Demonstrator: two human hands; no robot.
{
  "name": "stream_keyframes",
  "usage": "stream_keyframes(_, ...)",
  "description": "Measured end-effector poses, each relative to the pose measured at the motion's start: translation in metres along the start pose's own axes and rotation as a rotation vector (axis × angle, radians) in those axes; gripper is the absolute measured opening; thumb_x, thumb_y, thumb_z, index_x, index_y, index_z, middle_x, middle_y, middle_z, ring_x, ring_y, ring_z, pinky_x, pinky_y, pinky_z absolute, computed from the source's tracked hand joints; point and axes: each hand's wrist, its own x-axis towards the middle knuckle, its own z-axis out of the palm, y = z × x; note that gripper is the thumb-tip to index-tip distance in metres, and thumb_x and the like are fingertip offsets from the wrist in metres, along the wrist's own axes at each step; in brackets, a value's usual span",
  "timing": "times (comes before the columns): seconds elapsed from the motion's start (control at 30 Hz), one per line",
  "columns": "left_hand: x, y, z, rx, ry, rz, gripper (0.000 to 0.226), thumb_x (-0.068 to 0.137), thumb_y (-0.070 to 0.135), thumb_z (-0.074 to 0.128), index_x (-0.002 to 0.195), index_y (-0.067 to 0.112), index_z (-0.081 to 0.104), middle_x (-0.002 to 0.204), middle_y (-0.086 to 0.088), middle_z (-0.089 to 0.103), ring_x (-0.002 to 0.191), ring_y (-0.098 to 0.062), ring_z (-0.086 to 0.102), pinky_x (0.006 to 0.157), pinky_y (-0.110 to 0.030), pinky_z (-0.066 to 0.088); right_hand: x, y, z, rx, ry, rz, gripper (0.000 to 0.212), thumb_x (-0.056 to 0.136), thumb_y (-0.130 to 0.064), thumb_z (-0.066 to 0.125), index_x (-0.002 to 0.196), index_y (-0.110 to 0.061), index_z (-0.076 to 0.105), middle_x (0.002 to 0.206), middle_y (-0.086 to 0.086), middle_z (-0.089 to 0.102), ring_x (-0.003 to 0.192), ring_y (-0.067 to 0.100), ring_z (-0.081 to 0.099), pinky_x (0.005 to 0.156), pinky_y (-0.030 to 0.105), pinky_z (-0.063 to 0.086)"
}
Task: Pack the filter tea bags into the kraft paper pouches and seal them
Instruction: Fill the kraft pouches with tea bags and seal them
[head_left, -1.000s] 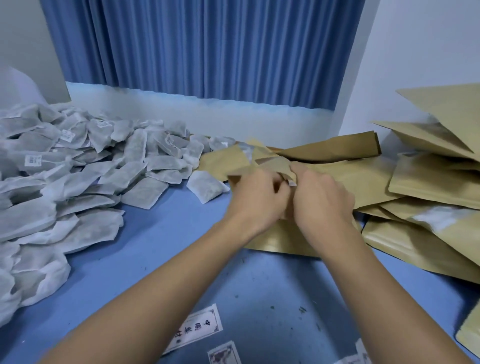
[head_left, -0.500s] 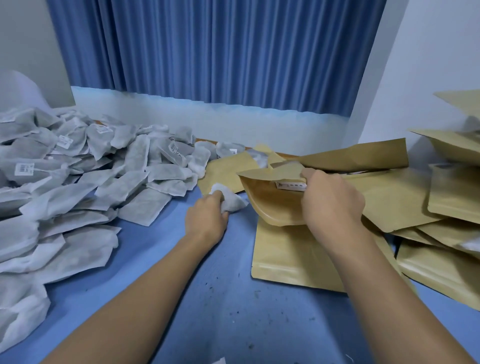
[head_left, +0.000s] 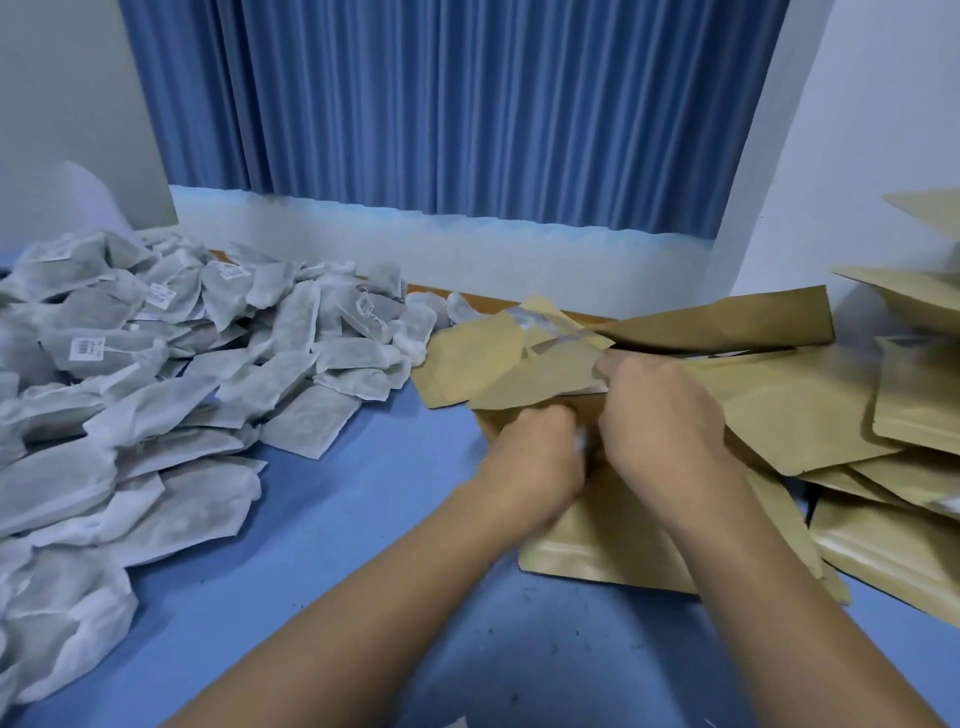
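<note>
Tea bag (head_left: 582, 442) in left hand (head_left: 531, 460), at pouch (head_left: 543, 382)

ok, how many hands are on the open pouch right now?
2. Left hand at the pouch mouth, its tea bag mostly hidden; right hand grips the pouch's upper lip.
</note>
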Motion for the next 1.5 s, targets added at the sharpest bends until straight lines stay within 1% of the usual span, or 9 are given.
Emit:
stream_keyframes(0.2,0.037,0.011,-0.004,-0.236,-0.054,0.049,0.011,0.097,0.007,0.05,0.103,0.013,0.058,0.106,-0.013,0.062,0.106,-0.032,0.058,0.084,-0.03,0.043,-0.001,-0.005,-0.005,-0.006,0.034,-0.001,0.046,0.086,-0.005,0.043,0.12,-0.031,0.06,0.111,0.007,0.063,0.1,0.035,0.059,0.069,0.033,0.036)
stream_keyframes(0.37,-0.025,-0.045,-0.024,-0.095,0.65,0.69,0.015,0.09,0.007,0.052,0.083,0.005,0.066,0.069,-0.004,0.058,0.06,-0.023,0.052,0.055,-0.03,0.042,-0.001,0.0,0.0,-0.051,0.05,0.045,0.037,0.086,-0.004,0.044,0.11,-0.027,0.062,0.108,0.008,0.064,0.095,0.034,0.059,0.069,0.032,0.04)
stream_keyframes(0.47,-0.025,-0.106,-0.045,0.113,0.764,0.126,0.016,0.088,0.016,0.054,0.094,0.009,0.067,0.094,-0.006,0.064,0.085,-0.03,0.06,0.076,-0.041,0.046,0.0,0.001,0.006,-0.046,0.037,0.065,0.041,0.086,-0.001,0.044,0.113,-0.026,0.061,0.097,0.008,0.06,0.087,0.032,0.053,0.067,0.033,0.039)
stream_keyframes(0.6,-0.031,-0.173,-0.055,0.3,0.183,-0.803,0.04,0.095,0.034,0.049,0.131,0.017,0.044,0.142,-0.018,0.042,0.132,-0.038,0.036,0.11,-0.051,0.029,-0.001,-0.001,0.009,-0.074,0.034,0.068,0.046,0.085,0.0,0.043,0.115,-0.029,0.06,0.078,0.002,0.043,0.08,0.03,0.047,0.063,0.032,0.038)
stream_keyframes(0.8,-0.04,-0.138,-0.034,-0.014,0.482,-0.436,0.015,0.089,0.027,0.06,0.1,0.019,0.064,0.097,-0.003,0.065,0.095,-0.029,0.06,0.075,-0.036,0.046,-0.001,0.0,0.01,-0.061,0.028,0.079,0.047,0.085,-0.001,0.043,0.117,-0.03,0.059,0.083,0.004,0.047,0.079,0.031,0.047,0.063,0.032,0.039)
stream_keyframes(1.03,-0.065,-0.043,-0.01,0.074,0.653,0.616,0.037,0.068,0.005,0.071,0.105,0.008,0.062,0.08,-0.009,0.057,0.073,-0.026,0.052,0.051,-0.031,0.036,-0.001,0.005,0.008,-0.047,0.007,0.074,0.051,0.087,-0.003,0.041,0.127,-0.03,0.057,0.112,0.012,0.063,0.096,0.035,0.057,0.069,0.033,0.038)
stream_keyframes(1.2,-0.006,-0.008,0.004,0.103,0.078,0.125,0.013,0.083,0.018,0.067,0.08,0.024,0.056,0.089,-0.006,0.056,0.095,-0.035,0.061,0.064,-0.035,0.041,-0.005,-0.003,0.003,-0.055,-0.041,0.047,0.039,0.082,-0.008,0.054,0.112,-0.031,0.064,0.092,0.006,0.057,0.092,0.034,0.056,0.066,0.031,0.036)
stream_keyframes(1.33,0.056,-0.013,0.018,-0.281,-0.334,-0.228,0.039,0.105,0.023,0.045,0.142,0.011,0.05,0.148,-0.014,0.05,0.137,-0.031,0.046,0.115,-0.041,0.036,-0.008,-0.009,0.011,-0.102,-0.035,0.008,0.038,0.087,-0.01,0.048,0.117,-0.029,0.061,0.114,0.008,0.06,0.103,0.032,0.058,0.07,0.033,0.036)
stream_keyframes(1.5,0.013,-0.014,0.013,0.061,0.176,0.274,0.012,0.091,0.021,0.058,0.096,0.014,0.065,0.095,-0.013,0.069,0.086,-0.035,0.065,0.068,-0.038,0.048,-0.001,0.002,0.012,-0.107,-0.007,0.045,0.046,0.089,-0.007,0.046,0.126,-0.03,0.061,0.118,0.009,0.063,0.107,0.033,0.06,0.07,0.033,0.037)
